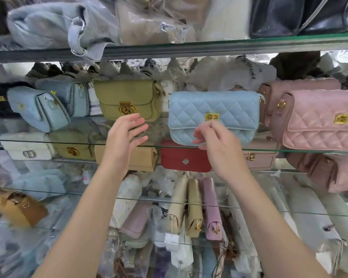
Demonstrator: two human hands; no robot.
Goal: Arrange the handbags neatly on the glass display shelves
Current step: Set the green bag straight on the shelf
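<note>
Left hand: the left hand (127, 135) hovers with its fingers straight and spread wide, holding nothing, just in front of the green bag (127, 97). A sweep to the right could clip the blue bag's side.
Right hand: the right hand (219, 145) is in front of the lower flap of the blue quilted bag (213, 109). Its fingers (199, 137) are bent and blurred, so I cannot tell whether they pinch the flap or only hover by it.
Shelf edge: the glass shelf (48, 141) is smooth, and the blue bag stands upright right at its front edge. A tug on the flap would probably slide the bag forward and off.
Blue bag: it sits between the green bag and the pink quilted bag (317, 125), a little apart from the green one and just beside the pink one. It looks soft and light, so an uneven push may twist it out of line or tip it.
Clasp: the gold clasp (211, 116) is just above the right fingers. Catching it could lift the flap open.
Neighbours: pushing the blue bag right would crowd the pink bag, and pushing it left would close the gap to the green bag, spoiling the row.
Behind: the wrapped stock (229, 77) is packed against the back of the row. Pressing the blue bag deeper may crumple the wrapping, which could then spring the bag forward again.
</note>
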